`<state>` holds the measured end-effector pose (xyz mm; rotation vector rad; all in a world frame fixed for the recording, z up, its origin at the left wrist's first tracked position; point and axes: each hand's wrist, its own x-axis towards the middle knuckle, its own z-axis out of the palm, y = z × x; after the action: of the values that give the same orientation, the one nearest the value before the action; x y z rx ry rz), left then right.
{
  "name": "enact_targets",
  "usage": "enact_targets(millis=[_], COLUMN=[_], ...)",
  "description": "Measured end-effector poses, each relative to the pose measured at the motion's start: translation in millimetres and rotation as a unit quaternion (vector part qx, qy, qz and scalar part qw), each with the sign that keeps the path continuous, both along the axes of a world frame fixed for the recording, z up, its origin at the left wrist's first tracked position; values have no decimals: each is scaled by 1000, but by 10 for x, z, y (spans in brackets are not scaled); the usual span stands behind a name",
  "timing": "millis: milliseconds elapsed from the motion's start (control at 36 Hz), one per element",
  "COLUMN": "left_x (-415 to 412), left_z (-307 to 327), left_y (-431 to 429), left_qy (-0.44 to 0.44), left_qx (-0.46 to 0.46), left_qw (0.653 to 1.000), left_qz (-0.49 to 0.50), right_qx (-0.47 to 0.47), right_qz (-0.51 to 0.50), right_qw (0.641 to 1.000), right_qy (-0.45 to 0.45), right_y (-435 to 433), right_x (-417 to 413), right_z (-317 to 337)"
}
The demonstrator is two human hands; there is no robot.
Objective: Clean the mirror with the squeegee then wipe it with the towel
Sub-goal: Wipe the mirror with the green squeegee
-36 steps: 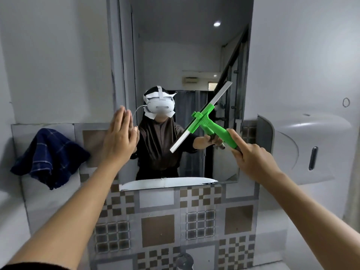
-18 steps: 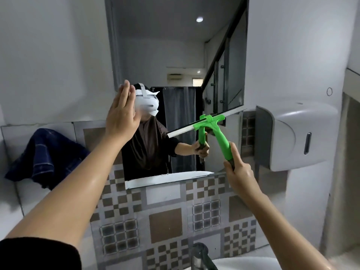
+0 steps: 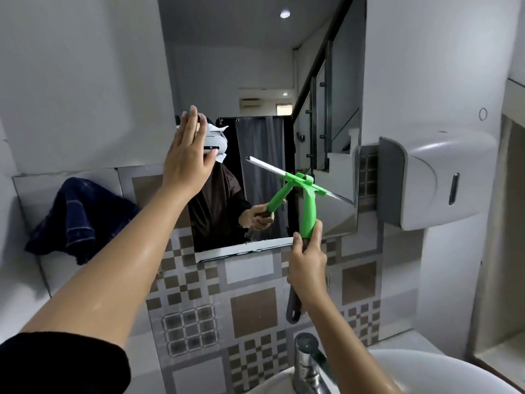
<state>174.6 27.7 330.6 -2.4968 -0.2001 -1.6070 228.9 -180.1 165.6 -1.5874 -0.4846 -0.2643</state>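
Observation:
A tall mirror (image 3: 255,66) hangs on the wall above patterned tiles. My right hand (image 3: 306,260) is shut on the dark lower grip of a green squeegee (image 3: 308,206). Its metal blade slants from upper left to lower right and lies against the lower right part of the glass. My left hand (image 3: 187,157) is open, fingers straight and pointing up, flat at the mirror's left edge. A dark blue checked towel (image 3: 76,217) lies bunched on the ledge at the left, apart from both hands.
A white wall dispenser (image 3: 431,180) juts out just right of the mirror. A chrome tap (image 3: 308,362) and a white basin (image 3: 440,373) sit below my right arm. The mirror reflects a person, a curtain and a stair rail.
The squeegee blade has turned from steeply tilted up-right to slanting down-right and dropped lower on the glass. My left hand has risen along the mirror's left edge. The view has tipped down, showing tap and basin.

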Motion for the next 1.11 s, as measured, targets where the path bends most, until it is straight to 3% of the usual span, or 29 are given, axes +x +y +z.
enact_targets(millis=[306,444,583,778,1111], left_x=[11,15,53,80,90], left_z=[-10,-128,-309,-379,-369], left_y=[-7,-38,-56,-112,-135], left_qy=[-8,-7,-7,-8,-21], left_qx=[-8,-19,-25,-42,-50], left_qw=[1000,1000,1000,999,998], left_qz=[1,-5,6,18,27], right_qx=[-164,-277,-394,-455,-364], right_qz=[44,17,-30,-86,-93], right_qw=[982,951,892,838,912], right_qy=[-79,-133,-218,-290,-162], right_y=[256,126,-228,-661,-846], right_x=[-503,-497,-92,358,411], right_z=[-282,-266,-101,-11,-330])
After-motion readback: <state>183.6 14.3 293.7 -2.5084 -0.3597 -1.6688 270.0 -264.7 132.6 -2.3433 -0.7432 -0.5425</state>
